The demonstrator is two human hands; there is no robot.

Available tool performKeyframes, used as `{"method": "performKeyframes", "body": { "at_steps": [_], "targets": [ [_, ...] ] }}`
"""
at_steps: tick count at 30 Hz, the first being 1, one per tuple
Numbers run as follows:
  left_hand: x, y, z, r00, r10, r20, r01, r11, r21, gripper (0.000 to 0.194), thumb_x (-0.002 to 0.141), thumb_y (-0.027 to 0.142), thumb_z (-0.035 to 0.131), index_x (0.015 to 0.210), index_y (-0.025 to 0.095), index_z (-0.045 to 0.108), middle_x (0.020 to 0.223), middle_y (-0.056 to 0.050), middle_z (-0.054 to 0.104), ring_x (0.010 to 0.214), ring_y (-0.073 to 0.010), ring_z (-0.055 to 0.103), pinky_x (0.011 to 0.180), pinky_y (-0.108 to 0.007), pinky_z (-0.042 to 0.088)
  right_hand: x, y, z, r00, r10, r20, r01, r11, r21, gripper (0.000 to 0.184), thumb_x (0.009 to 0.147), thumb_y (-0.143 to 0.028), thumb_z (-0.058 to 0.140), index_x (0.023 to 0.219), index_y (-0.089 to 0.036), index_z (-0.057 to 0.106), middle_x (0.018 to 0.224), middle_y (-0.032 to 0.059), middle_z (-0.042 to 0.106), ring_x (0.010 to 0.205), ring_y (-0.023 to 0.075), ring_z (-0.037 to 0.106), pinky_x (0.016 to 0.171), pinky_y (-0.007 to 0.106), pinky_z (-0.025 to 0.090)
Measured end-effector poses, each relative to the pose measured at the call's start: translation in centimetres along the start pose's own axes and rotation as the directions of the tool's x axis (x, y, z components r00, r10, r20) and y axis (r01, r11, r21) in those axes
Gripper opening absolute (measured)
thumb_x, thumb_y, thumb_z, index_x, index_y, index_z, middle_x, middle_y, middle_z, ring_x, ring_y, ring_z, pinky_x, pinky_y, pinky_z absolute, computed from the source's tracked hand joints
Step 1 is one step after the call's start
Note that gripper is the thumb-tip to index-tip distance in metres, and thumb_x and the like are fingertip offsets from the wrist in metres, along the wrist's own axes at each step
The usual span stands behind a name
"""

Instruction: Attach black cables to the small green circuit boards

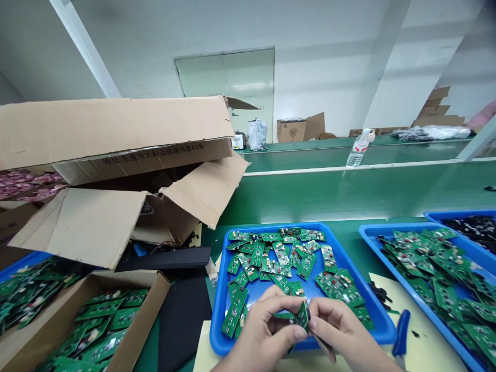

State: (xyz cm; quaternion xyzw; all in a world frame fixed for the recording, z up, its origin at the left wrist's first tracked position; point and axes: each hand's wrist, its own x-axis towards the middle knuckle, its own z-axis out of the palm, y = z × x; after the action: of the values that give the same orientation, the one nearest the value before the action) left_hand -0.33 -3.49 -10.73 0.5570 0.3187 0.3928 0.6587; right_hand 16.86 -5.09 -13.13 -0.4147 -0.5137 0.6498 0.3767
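Tightly pinched, one small green circuit board [301,316]

Most of the small green circuit board is hidden by the fingers, so its parts cannot be made out. The left grip [259,336] and right grip [333,325] come together and clamp it from either side, just above the near rim of a blue tray [383,323]. Under the right grip, a dark piece [323,343] is too shadowed to identify, and whether it is held cannot be told.

Many similar green boards lie scattered and overlapping in the blue tray, directly ahead of both grips. To its right, a tool with a blue handle [401,333] rests on a cream sheet [418,341], its tip cut off by the frame, and small black bits [380,292] lie nearby. A second blue tray [387,225], heaped with green boards, runs past the right edge of the view.

To the left, black foam sheets [182,320] lie beside a cardboard box [151,305] packed with more boards, which the bottom edge of the view cuts off. Farther on, a large open carton [116,124] partly blocks the left side. Beyond the trays stretch the green surface [349,194] and a plastic water bottle [359,149].
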Motion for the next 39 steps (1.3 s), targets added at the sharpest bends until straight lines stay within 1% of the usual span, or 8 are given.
{"method": "performKeyframes", "body": {
  "at_steps": [5,10,18,21,26,32,35,39],
  "targets": [
    [0.0,0.1,0.0,1.0,0.001,0.024,0.001,0.998,-0.066,0.034,0.068,0.041,0.075,0.097,0.024,0.072,0.082,-0.002,0.049,0.079,-0.0147,0.052,0.072,-0.026,0.046,-0.3,-0.4,-0.2,0.995,-0.078,-0.062,0.07,0.99,-0.124,0.042,0.081,-0.057,0.054,0.07,-0.017,0.049,0.06,-0.005,0.038,0.05,0.0073,0.033,0.045,0.019,0.028],
    [0.0,-0.1,0.0,0.999,0.019,0.026,-0.018,0.998,-0.063,0.034,0.068,0.042,0.075,0.096,0.023,0.073,0.081,-0.002,0.049,0.081,-0.0153,0.052,0.075,-0.027,0.047,-0.6,-0.7,-0.1,0.992,-0.112,-0.049,0.104,0.983,-0.15,0.037,0.083,-0.054,0.053,0.076,-0.017,0.049,0.064,-0.0036,0.042,0.056,0.0094,0.036,0.052,0.021,0.032],
    [0.1,0.9,-0.2,0.999,-0.015,0.052,0.024,0.983,-0.18,0.033,0.07,0.04,0.074,0.099,0.026,0.071,0.085,-0.002,0.047,0.078,-0.0148,0.054,0.072,-0.031,0.052,-0.7,-1.1,0.7,0.98,-0.094,-0.175,0.08,0.993,-0.086,0.042,0.079,-0.058,0.055,0.073,-0.017,0.052,0.058,-0.0046,0.042,0.049,0.0088,0.035,0.049,0.022,0.03],
    [0.2,1.3,-0.3,0.999,-0.001,0.034,0.008,0.983,-0.182,0.032,0.069,0.04,0.075,0.097,0.025,0.072,0.083,-0.001,0.048,0.08,-0.0155,0.054,0.072,-0.03,0.051,-0.8,-1.2,1.0,0.978,-0.092,-0.187,0.086,0.995,-0.04,0.042,0.076,-0.059,0.059,0.079,-0.017,0.055,0.058,-0.0046,0.044,0.049,0.0089,0.037,0.05,0.023,0.031],
    [0.2,1.5,-0.3,1.0,0.017,0.016,-0.015,0.99,-0.143,0.031,0.071,0.04,0.073,0.098,0.025,0.072,0.083,-0.002,0.05,0.081,-0.0149,0.053,0.071,-0.026,0.049,-0.7,-1.1,1.1,0.971,-0.102,-0.216,0.089,0.994,-0.068,0.041,0.075,-0.056,0.061,0.076,-0.016,0.056,0.054,-0.0056,0.042,0.048,0.0085,0.037,0.049,0.023,0.031],
    [0.2,1.5,-0.4,0.998,0.02,0.052,-0.012,0.988,-0.151,0.031,0.073,0.04,0.071,0.101,0.025,0.072,0.084,-0.003,0.05,0.081,-0.0156,0.054,0.071,-0.028,0.051,-0.5,-1.0,1.0,0.962,-0.112,-0.248,0.091,0.991,-0.095,0.041,0.077,-0.057,0.058,0.073,-0.016,0.057,0.054,-0.0043,0.046,0.045,0.0082,0.041,0.046,0.022,0.034],
    [0.2,1.4,-0.4,0.997,-0.012,0.077,0.025,0.984,-0.174,0.033,0.073,0.041,0.071,0.101,0.025,0.072,0.084,-0.002,0.049,0.074,-0.0142,0.058,0.071,-0.03,0.051,-0.6,-1.1,0.7,0.938,-0.15,-0.312,0.11,0.983,-0.145,0.04,0.079,-0.056,0.056,0.073,-0.016,0.057,0.054,-0.0034,0.047,0.045,0.0094,0.043,0.046,0.022,0.036],
    [0.2,1.3,-0.3,0.992,-0.079,0.102,0.096,0.981,-0.17,0.038,0.069,0.044,0.073,0.1,0.022,0.073,0.084,-0.002,0.048,0.072,-0.0137,0.057,0.07,-0.031,0.051,-0.8,-1.4,0.6,0.863,-0.293,-0.41,0.165,0.933,-0.321,0.031,0.082,-0.049,0.056,0.075,-0.018,0.061,0.059,-0.0005,0.054,0.051,0.0127,0.047,0.051,0.025,0.04]
  ]
}}
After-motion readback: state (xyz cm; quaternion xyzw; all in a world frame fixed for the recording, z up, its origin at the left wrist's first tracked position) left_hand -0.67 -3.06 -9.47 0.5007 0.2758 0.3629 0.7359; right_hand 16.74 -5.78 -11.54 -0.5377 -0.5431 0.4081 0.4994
